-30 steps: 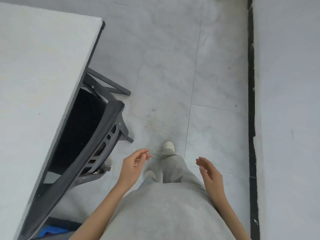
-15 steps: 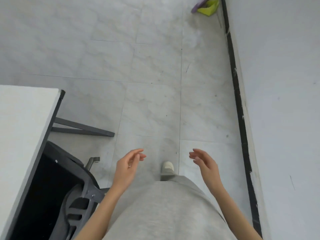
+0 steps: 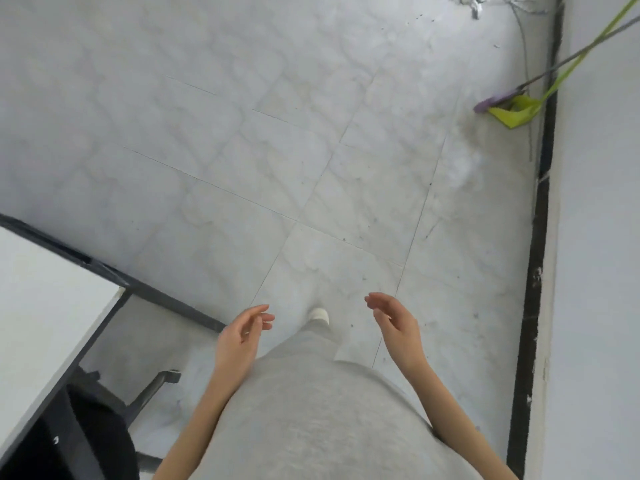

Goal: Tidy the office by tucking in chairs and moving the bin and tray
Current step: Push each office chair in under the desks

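A black chair (image 3: 93, 441) sits tucked under the white table (image 3: 41, 323) at the lower left; only part of its seat and a leg show. My left hand (image 3: 240, 337) hangs open over the tiled floor, right of the chair and apart from it. My right hand (image 3: 398, 327) is open too, fingers loosely curled, holding nothing. No bin or tray is in view.
A white wall with a black skirting strip (image 3: 533, 306) runs down the right side. A green dustpan (image 3: 512, 110) and a purple broom head (image 3: 491, 102) lean against it at the upper right. Loose cables (image 3: 485, 5) lie at the top. My foot (image 3: 320, 315) steps on grey tiles.
I have walked forward past the table corner; the chair and table slid down and left in view, and the dustpan came nearer. Both hands stay empty.
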The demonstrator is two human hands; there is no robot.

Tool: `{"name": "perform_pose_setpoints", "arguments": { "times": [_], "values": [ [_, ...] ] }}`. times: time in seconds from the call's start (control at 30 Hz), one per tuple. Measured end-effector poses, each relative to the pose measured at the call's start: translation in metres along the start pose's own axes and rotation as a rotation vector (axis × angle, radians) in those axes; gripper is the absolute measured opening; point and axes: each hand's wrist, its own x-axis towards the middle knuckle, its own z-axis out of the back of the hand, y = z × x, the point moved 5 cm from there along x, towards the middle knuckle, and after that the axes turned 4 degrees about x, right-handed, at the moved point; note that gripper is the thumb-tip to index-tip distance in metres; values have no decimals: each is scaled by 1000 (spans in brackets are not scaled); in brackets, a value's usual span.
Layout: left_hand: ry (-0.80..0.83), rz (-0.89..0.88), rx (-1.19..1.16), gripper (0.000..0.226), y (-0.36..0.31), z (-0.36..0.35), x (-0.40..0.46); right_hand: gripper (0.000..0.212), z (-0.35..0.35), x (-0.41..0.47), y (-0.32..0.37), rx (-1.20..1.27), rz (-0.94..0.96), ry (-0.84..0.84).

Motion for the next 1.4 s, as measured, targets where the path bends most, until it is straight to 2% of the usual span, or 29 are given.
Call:
{"name": "perform_pose_setpoints", "arguments": {
  "times": [0.23, 0.4, 0.57, 0.73, 0.93, 1.1, 1.3, 1.4],
  "values": [
    [20, -90, -20, 25, -121, -20, 164, 33, 29, 121, 40, -38, -99, -19],
    [7, -99, -53, 25, -166, -27, 271, 30, 19, 235, 72, 0, -130, -17],
    [-136, -8, -69, 33, -173, -11, 369, 28, -27, 393, 131, -67, -93, 170],
    [-404, 160, -170, 35, -175, 28, 422, 26, -109, 536, 239, -142, 45, 425],
    [-655, 302, -269, 31, -171, 73, 483, 23, -243, 643, 336, -204, 170, 701],
    [-786, 328, -310, 29, -162, 139, 581, 23, -353, 717, 359, -237, 176, 758],
    [-887, 231, -348, 25, -177, 280, 706, 38, -465, 784, 383, -387, 93, 858],
    [-888, 190, -338, 27, -195, 354, 758, 25, -513, 812, 415, -416, 74, 874]
  ]
}}
